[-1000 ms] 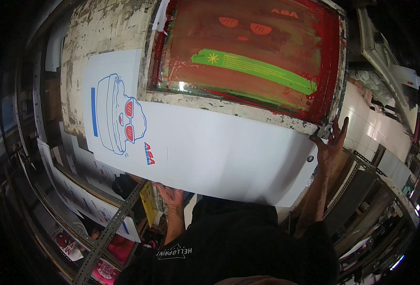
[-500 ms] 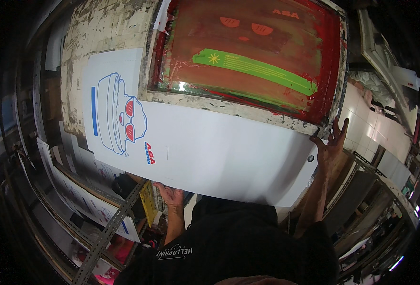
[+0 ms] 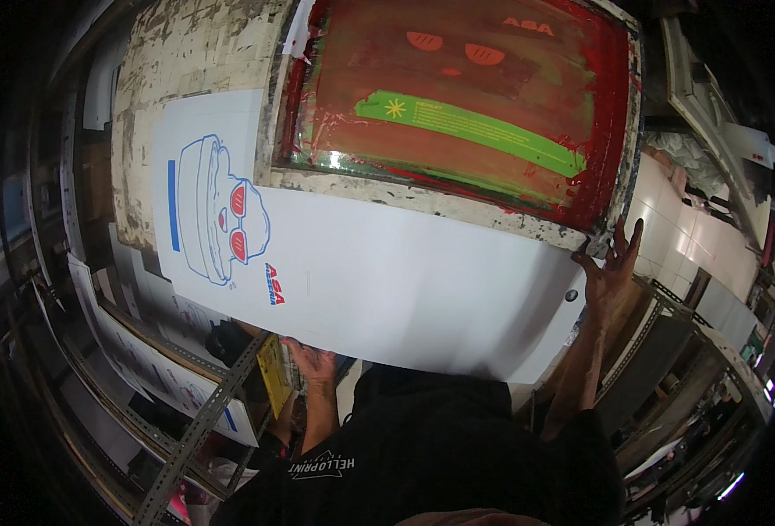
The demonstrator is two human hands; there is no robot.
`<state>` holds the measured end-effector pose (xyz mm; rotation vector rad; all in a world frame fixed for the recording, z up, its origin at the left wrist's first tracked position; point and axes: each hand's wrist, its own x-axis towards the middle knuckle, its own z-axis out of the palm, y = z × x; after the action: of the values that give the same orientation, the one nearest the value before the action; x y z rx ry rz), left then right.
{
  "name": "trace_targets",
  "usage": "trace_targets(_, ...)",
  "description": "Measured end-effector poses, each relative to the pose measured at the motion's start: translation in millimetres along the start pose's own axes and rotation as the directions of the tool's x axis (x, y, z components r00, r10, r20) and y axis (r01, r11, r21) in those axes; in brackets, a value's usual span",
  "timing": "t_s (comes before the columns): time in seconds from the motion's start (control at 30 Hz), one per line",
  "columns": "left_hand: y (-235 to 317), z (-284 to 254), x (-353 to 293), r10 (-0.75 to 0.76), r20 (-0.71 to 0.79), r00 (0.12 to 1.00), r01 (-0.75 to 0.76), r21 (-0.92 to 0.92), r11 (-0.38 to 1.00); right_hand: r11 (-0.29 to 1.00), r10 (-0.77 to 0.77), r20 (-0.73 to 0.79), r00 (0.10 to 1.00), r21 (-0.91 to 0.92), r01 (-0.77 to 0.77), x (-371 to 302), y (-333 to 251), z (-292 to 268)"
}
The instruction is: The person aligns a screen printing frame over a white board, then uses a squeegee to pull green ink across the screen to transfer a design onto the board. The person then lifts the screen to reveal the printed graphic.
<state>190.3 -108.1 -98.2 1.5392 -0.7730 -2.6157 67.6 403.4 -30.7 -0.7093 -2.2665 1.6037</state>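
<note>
A large white printed sheet (image 3: pixel 387 280) lies partly under a silkscreen printing frame (image 3: pixel 458 203). Its left part carries a blue-outlined cartoon figure with red sunglasses and red-and-blue lettering. Red ink stains the frame's mesh, which has a green strip and an orange face design. At the sheet's near edge, left of my body, my left hand (image 3: pixel 316 366) grips it from below, its fingertips partly hidden. My right hand (image 3: pixel 611 270) holds the frame's near right corner, thumb against the corner and fingers pointing up along the outer side. A dark round spot marks the sheet beside this hand.
The sheet rests on a worn, paint-flaked board (image 3: pixel 199 53). A metal drying rack (image 3: pixel 196 421) with more printed sheets (image 3: pixel 164 368) stands at lower left. Slotted metal shelving (image 3: pixel 668 302) is close to my right arm. A pale tiled floor (image 3: pixel 668 206) shows at right.
The sheet has slid very slightly left and toward me, and my left hand has shifted a little with it. My right hand and the frame look almost the same.
</note>
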Motion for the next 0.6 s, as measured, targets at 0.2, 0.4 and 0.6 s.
trace_targets(0.2, 0, 5, -1, 0.021, 0.022, 1.000, -0.021, 0.042, 0.999, 1.000, 0.011, -0.011, 1.000, -0.019, -0.011, 0, 0, 0)
trace_targets(0.4, -2, 11, 0, 0.030, -0.035, 0.999, -0.030, 0.018, 0.999, 1.000, 0.016, -0.014, 1.000, 0.013, -0.016, 0, -5, 3)
trace_targets(0.6, -4, 16, -1, 0.046, -0.116, 0.992, -0.048, -0.018, 0.999, 0.999, 0.030, -0.015, 0.999, 0.033, -0.029, -1, -5, 3)
